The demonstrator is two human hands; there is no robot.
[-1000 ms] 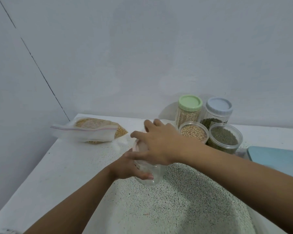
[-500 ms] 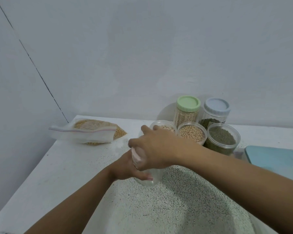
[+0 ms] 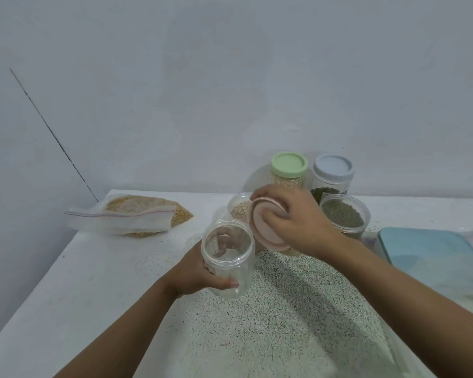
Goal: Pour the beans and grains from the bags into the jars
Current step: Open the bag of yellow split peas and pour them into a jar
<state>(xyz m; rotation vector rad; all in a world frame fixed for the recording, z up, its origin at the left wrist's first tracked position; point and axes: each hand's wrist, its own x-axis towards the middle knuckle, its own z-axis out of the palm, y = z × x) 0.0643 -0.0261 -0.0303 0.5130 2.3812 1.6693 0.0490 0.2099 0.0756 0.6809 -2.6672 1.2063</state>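
My left hand [image 3: 196, 271] grips an empty clear plastic jar [image 3: 228, 257], its open mouth tilted toward me above the speckled counter. My right hand [image 3: 298, 219] holds the jar's pink lid [image 3: 262, 227] just to the right of the mouth, tilted on edge. A zip bag of yellow-brown grains [image 3: 137, 215] lies flat at the counter's back left. Behind my right hand stand an open jar of pale grains [image 3: 239, 210] and an open jar of green beans [image 3: 344, 215].
Two lidded jars stand against the wall: one with a green lid [image 3: 289, 165] and one with a blue lid [image 3: 333, 169]. A light blue tray [image 3: 431, 246] lies at the right. The white speckled counter [image 3: 107, 268] ends at a wall on the left.
My right hand has lifted the pink lid off the clear jar and moved it to the right. My left hand has tilted the open jar toward me.
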